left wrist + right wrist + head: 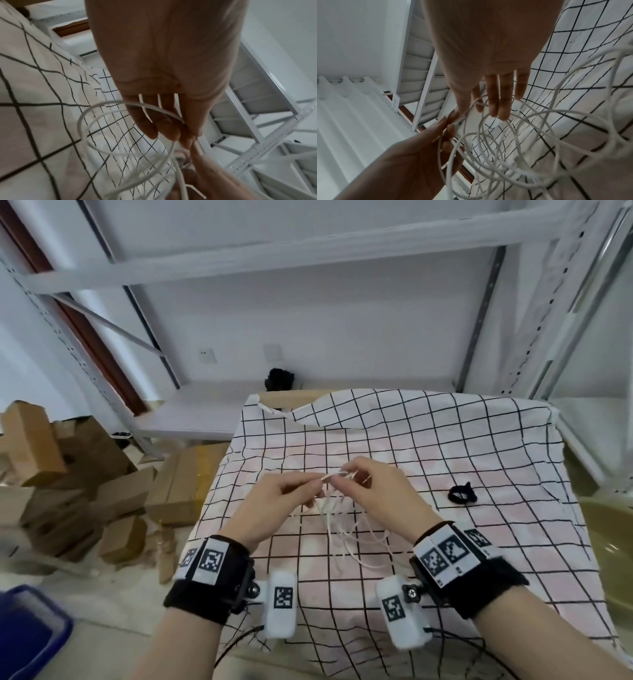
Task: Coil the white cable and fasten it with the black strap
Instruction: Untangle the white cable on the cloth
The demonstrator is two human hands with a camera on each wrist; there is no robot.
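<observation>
1. State: both hands up over the tabletop [496,446], which has a grid-pattern cloth on it. White cable [346,529] is bunched between them, loops hanging down toward the cloth.
2. Left hand [274,501] grip: thumb + fingers pinch the cable bundle at its top. Left wrist view shows fingers curled in w/ strands running across them.
3. Right hand [373,491] grip: thumb and forefinger pinch a strand right next to the left pinch; other fingers fairly straight, spread over the loops (right wrist view). The two pinches are almost touching.
4. Loops: several, uneven, not stacked flat. Coil is loose, not tidy. Cable ends: can't tell where they are.
5. Black strap [462,494]: lies on the cloth, untouched, to the right of the hands and slightly farther out. It's curled into a small ring w/ a tail.
6. Key relation: strap is on the right side, so right hand is clearly the nearer one. Left hand already holds the bundle top.
7. Judgement: coiling stage is mostly done, fastening not begun. Next step prob needs left to take the whole bundle alone so right can let go and reach right for the strap.
8. Risk: loops spring apart if left's pinch doesn't catch every strand.
</observation>
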